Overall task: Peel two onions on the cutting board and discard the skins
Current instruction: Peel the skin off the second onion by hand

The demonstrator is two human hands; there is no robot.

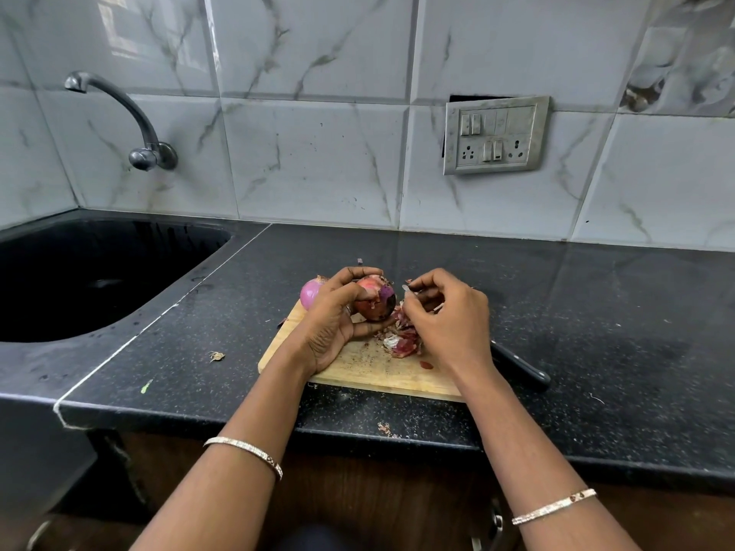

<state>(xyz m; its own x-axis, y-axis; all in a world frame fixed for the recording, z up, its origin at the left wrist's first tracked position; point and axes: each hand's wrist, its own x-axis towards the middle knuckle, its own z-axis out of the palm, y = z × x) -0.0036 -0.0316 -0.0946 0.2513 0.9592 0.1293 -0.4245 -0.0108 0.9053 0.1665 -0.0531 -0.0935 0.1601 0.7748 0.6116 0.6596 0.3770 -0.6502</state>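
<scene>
Soft, even daylight; a bright glare patch on the wall tiles (pixel 139 29), faint reflections on the glossy worktop (pixel 596 296). Wide-angle bending at edges; focus sharp.

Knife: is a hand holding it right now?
No, the knife lies on the counter beside the board; the left hand grips an onion and the right hand pinches skin.

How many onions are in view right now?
2. One partly skinned onion is gripped in the left hand over the cutting board; a pink onion sits behind that hand at the board's far-left corner. No others show.
</scene>
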